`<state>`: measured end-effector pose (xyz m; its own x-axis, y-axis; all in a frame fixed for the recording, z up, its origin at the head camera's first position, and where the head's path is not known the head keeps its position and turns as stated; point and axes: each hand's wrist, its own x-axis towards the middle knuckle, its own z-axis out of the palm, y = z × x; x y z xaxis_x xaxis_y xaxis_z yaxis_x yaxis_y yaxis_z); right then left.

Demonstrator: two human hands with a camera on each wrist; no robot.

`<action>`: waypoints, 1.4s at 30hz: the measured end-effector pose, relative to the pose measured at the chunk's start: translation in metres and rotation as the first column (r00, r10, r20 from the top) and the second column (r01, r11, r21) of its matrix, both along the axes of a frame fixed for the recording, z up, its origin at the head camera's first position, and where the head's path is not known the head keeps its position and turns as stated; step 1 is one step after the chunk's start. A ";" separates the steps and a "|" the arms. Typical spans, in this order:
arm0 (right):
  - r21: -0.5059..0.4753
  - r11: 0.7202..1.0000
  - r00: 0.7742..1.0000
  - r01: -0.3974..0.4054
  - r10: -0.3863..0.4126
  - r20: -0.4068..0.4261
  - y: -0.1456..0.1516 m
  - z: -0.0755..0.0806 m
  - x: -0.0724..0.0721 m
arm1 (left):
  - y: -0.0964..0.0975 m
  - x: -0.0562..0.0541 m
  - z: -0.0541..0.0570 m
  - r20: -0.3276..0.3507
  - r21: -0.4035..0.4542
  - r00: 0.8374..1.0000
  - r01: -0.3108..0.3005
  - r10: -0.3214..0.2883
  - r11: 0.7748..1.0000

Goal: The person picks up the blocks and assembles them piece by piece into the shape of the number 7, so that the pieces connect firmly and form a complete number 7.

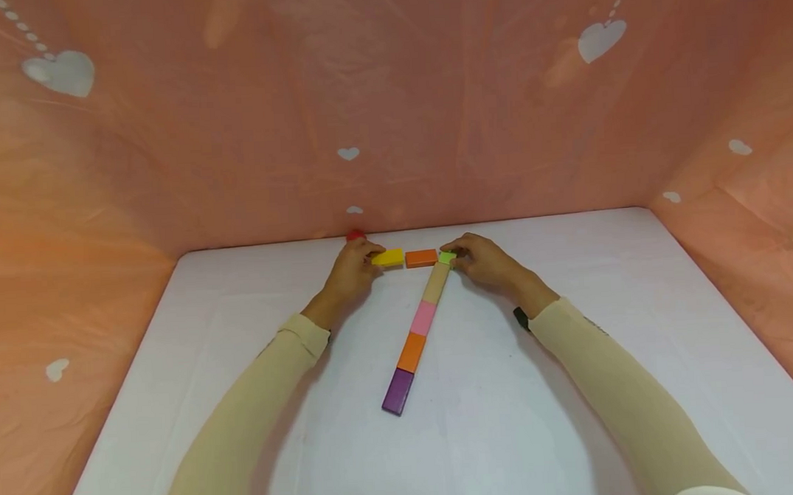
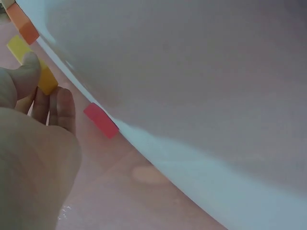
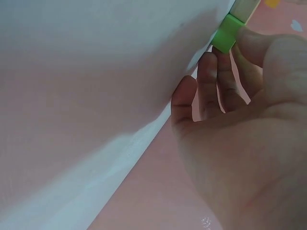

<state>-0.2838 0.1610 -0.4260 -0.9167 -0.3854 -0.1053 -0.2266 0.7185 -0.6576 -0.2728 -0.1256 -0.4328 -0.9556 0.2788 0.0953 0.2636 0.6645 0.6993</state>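
My left hand (image 1: 353, 271) pinches a yellow block (image 1: 389, 258) between thumb and fingers near the table's far edge. In the left wrist view the thumb lies across the yellow block (image 2: 47, 79). To its right lies an orange block (image 1: 421, 259). My right hand (image 1: 489, 262) holds a small green block (image 1: 446, 258) at the top of a slanted row, thumb on one side and fingertips on the other. Down from the green block run a plain wood block (image 1: 436, 283), a pink block (image 1: 423, 317), another orange block (image 1: 411, 352) and a purple block (image 1: 398, 392), laid end to end.
A red block (image 1: 355, 235) sits at the far table edge, partly hidden behind my left hand in the head view. The white table (image 1: 484, 435) is bounded by a peach curtain (image 1: 404, 107) with white hearts at the back and sides.
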 end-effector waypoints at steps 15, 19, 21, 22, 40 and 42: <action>0.018 1.000 1.000 0.007 -0.007 -0.002 0.003 0.004 0.003 | 0.008 -0.006 -0.003 0.050 -0.057 0.999 0.024 -0.021 0.998; 0.010 1.000 1.000 0.012 -0.012 0.010 0.003 0.004 0.002 | 0.008 -0.009 -0.005 0.039 -0.066 0.999 0.034 -0.031 0.997; 0.007 1.000 1.000 0.008 -0.008 0.003 0.003 0.003 0.002 | 0.008 -0.009 -0.005 0.035 -0.072 0.999 0.035 -0.032 0.997; 0.004 1.000 1.000 0.004 -0.004 0.000 0.003 0.003 0.002 | 0.008 -0.010 -0.005 0.034 -0.075 0.999 0.034 -0.031 0.997; 0.010 1.000 1.000 0.002 -0.002 0.008 0.002 0.002 0.000 | 0.008 -0.011 -0.005 0.030 -0.115 0.999 0.042 -0.038 0.993; 0.011 1.000 1.000 0.000 0.000 0.004 0.002 0.002 0.000 | 0.008 -0.011 -0.005 0.032 -0.117 0.999 0.041 -0.037 0.992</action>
<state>-0.2834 0.1627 -0.4240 -0.9161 -0.3845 -0.1134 -0.2241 0.7259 -0.6502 -0.2841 -0.1173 -0.4379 -0.9458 0.3233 0.0313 0.2711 0.7324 0.6245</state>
